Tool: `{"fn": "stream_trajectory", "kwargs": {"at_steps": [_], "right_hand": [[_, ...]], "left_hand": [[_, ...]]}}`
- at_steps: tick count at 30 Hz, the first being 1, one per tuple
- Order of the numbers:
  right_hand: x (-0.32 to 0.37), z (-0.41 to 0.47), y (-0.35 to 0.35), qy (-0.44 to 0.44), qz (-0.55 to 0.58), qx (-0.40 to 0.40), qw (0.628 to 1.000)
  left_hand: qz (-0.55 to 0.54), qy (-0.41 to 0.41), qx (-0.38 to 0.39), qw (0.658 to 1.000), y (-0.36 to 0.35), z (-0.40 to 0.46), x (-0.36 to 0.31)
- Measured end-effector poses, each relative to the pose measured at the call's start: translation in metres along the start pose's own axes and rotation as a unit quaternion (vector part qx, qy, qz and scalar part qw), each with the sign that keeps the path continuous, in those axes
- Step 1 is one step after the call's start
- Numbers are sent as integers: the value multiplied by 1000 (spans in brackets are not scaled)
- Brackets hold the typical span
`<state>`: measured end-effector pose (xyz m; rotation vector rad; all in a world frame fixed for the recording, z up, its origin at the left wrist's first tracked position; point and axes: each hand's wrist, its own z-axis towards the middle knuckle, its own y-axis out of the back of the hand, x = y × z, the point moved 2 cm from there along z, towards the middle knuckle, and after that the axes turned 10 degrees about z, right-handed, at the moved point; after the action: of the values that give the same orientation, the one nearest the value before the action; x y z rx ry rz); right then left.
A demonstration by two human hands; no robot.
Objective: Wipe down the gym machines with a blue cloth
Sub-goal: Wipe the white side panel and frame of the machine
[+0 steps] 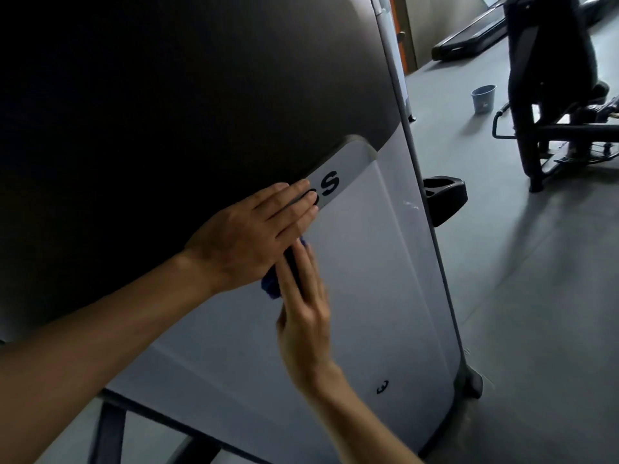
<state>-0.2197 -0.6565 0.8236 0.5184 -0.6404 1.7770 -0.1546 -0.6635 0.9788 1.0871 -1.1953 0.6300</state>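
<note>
On the machine's pale panel [385, 262], mid-frame, a silver strip [348, 169] carries black lettering; only "S" and part of another letter read, the rest covered by the left hand [248, 236]. A "3" [382, 386] sits at lower right. That hand lies flat, fingers straight and together, pressing the panel. The blue cloth [271, 286] peeks out just beneath its palm, between both hands. The right hand [304, 309] has straight fingers laid against the cloth. A small bucket [484, 98] stands on the floor at upper right.
</note>
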Motion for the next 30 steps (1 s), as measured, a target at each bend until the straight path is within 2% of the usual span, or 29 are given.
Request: {"fn": "stream_trajectory", "kwargs": {"at_steps": [2, 6, 9, 13, 16, 19, 21, 23, 25, 27, 28, 30], "right_hand": [[-32, 31, 25, -15, 1, 5, 1000], [-102, 108, 68, -208, -18, -115, 971], [-104, 113, 65, -229, -42, -119, 965], [-52, 37, 27, -111, -59, -100, 987], [-21, -28, 2, -11, -44, -6, 999], [-44, -29, 20, 119, -48, 91, 988], [-72, 1, 43, 166, -72, 114, 977], [-100, 33, 61, 120, -87, 67, 987], [-119, 56, 70, 1, -87, -15, 996], [-117, 64, 65, -108, -71, -92, 987], [-107, 60, 59, -125, -73, -116, 983], [-78, 32, 39, -101, -71, -120, 985]], "left_hand": [[1, 3, -4, 1000, 0, 1, -1], [23, 2, -7, 1000, -1, 2, -1], [34, -3, 10, 999, -1, 0, -2], [41, 6, 5, 999, -4, -1, -2], [40, 4, 19, 999, -3, 0, -1], [53, -13, 31, 998, -4, -1, -1], [56, -22, 30, 998, -5, -1, 0], [57, -26, 24, 998, -6, 0, 0], [56, -26, 16, 998, -6, 1, 0], [56, -30, 12, 998, -6, 1, -1], [56, -31, 12, 998, -6, 0, -1], [53, -32, 8, 998, -6, 0, 0]]}}
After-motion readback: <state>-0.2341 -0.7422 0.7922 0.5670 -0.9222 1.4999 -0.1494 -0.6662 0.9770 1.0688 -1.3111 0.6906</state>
